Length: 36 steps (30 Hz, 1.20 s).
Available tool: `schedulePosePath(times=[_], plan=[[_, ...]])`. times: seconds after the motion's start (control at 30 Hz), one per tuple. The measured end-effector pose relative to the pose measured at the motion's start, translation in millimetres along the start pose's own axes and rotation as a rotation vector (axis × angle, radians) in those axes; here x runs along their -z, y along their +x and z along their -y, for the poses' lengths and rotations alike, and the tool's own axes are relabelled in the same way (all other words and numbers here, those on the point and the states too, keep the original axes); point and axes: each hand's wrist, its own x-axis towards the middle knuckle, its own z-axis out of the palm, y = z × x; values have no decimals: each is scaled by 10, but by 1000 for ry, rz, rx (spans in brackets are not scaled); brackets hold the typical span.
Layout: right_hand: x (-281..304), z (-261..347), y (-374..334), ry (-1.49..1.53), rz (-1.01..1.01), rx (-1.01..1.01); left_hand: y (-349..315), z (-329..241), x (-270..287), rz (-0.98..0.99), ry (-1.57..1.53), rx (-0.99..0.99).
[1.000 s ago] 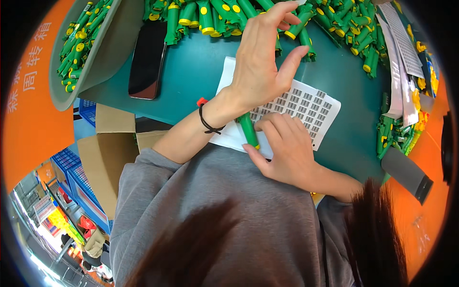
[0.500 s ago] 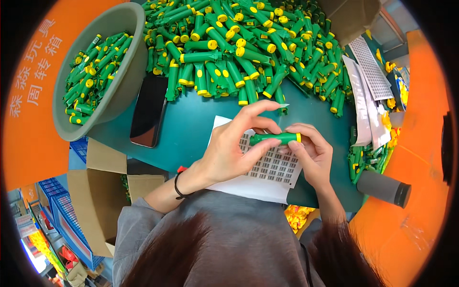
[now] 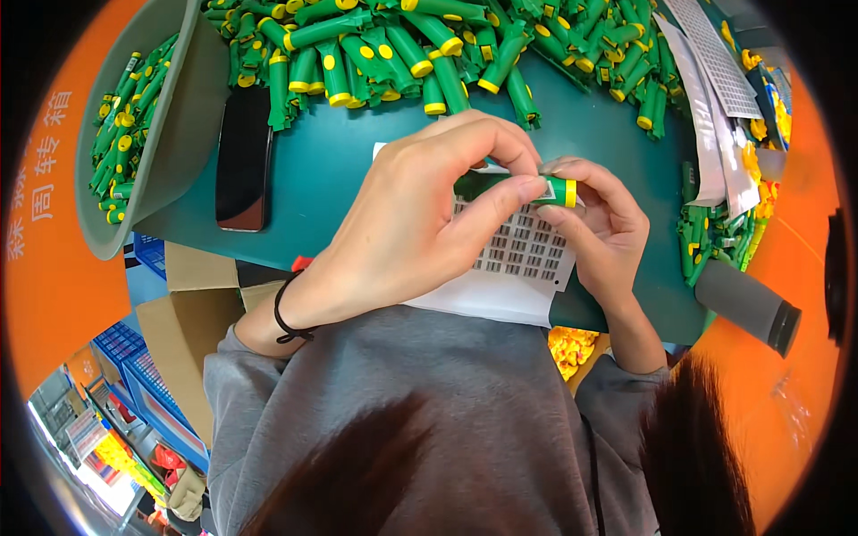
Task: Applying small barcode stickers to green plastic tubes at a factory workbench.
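Observation:
A green tube with a yellow end cap lies crosswise between my two hands, above a sheet of small printed labels. My right hand grips the capped end between thumb and fingers. A small white label shows on the tube near the cap. Over it bends my left hand, its thumb and fingers pinched on the tube by the label. Those fingers hide the tube's middle. Beneath the left wrist, a white backing sheet extends toward me.
Wrapped green tubes are heaped at the back. A grey-green basin of labelled tubes and a black phone stand left. More label sheets and a grey cylinder lie right; a cardboard box sits lower left.
My left fingers have come down onto the tube; the small label they held up now lies against it near the cap. The view has shifted, bringing my hands higher in the picture.

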Motion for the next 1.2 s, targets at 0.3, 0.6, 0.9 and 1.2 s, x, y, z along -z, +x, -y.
schedulePosePath(times=[0.3,0.6,0.9,1.2], plan=[[61,-46,-3,-80,68,104,69,-39,10,73,203,-87],[48,-24,3,-139,70,110,86,-31,-10,68,224,-75],[3,38,-20,-148,9,13,78,-35,-15,66,260,-72],[26,43,-36,-125,13,-5,82,58,-54,37,55,-16]])
